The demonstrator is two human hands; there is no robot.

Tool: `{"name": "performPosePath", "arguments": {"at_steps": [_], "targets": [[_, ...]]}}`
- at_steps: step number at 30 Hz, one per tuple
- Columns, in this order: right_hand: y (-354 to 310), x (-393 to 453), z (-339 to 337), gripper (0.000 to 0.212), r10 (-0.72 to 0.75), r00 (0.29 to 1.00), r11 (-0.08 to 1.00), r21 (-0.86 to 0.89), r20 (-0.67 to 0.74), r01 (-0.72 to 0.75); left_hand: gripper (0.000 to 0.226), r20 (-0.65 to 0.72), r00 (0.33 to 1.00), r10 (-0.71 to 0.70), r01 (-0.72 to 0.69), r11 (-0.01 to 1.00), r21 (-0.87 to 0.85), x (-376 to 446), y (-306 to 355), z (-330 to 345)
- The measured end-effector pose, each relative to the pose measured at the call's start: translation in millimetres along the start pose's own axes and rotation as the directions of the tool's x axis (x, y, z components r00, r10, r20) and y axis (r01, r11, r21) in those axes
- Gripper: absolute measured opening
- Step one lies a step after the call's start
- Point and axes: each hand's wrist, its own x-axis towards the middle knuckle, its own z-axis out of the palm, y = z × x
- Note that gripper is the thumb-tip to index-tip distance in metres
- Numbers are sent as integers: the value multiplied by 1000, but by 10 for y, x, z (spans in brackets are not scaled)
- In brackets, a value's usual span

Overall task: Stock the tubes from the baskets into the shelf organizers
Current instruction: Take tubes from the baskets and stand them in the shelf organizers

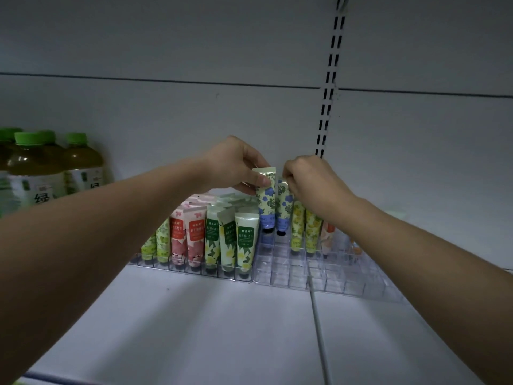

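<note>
A: Legible writing?

B: Little. The bottles (36, 173) at far left, green caps, show one large character, 绿. The green-labelled tubes (244, 240) and red-labelled tubes (195, 237) carry Chinese print too small to read.

A: Hands?

B: Left hand (236, 165) pinches the crimped top of a blue-flower tube (266, 198), thumb in front, fingers curled behind. The tube stands cap down at the back of the right clear organizer (327, 276). Right hand (308, 179) has its fingers curled at the top of a second blue-flower tube (283, 207) just beside the first.

A: Surface, room?

B: White shelf (222, 323), dim light. The left organizer (194, 269) is full in its front row. Behind, a grey back panel (194, 112) with a slotted upright (329, 87).
</note>
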Motion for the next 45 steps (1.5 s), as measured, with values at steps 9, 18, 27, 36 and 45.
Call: {"name": "performPosePath", "arguments": {"at_steps": [9, 18, 27, 36, 45], "targets": [[-49, -17, 86, 21, 17, 1000, 1000, -12, -13, -17, 21, -8, 1000, -5, 5, 1000, 14, 1, 0, 28], [-92, -178, 203, 24, 67, 991, 998, 9, 119, -69, 12, -26, 1000, 13, -12, 999, 47, -23, 18, 30], [31, -229, -64, 26, 150, 981, 968, 184, 124, -171, 11, -87, 996, 24, -3, 971, 239, 5, 26, 147], [303, -390, -351, 35, 255, 964, 934, 237, 82, -267, 12, -111, 994, -9, 55, 909, 413, 71, -2, 327], [289, -513, -387, 43, 260, 956, 925, 250, 135, -287, 28, -76, 997, 3, 48, 747, 663, 119, -155, 555]]}}
